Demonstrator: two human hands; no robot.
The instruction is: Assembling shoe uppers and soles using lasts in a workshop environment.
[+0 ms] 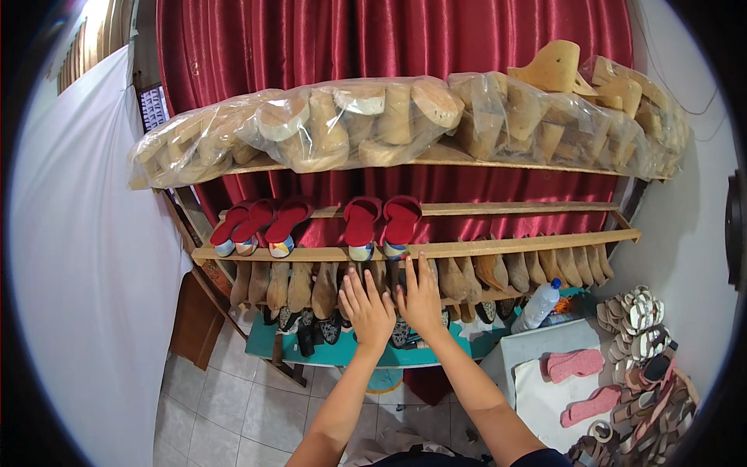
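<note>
Two red slippers (361,223) with blue, white and yellow patterned heels stand side by side on a wooden rack (506,248). Just below them, my left hand (368,315) is raised with its fingers stretched out and nothing in it. My right hand (421,300) is likewise open and empty, its fingertips close to the rack's front rail under the right slipper (401,222). Whether either hand touches the rail or a heel, I cannot tell. Farther left on the same rack are three more red slippers (289,220).
Clear plastic bags of wooden soles (319,128) fill the top shelf before a red curtain (389,39). Wooden shoe lasts (300,288) line the lower rack, above a turquoise table (261,344). At right stand a water bottle (538,306), pink sole-shaped pieces (574,365) and piled sandals (640,311).
</note>
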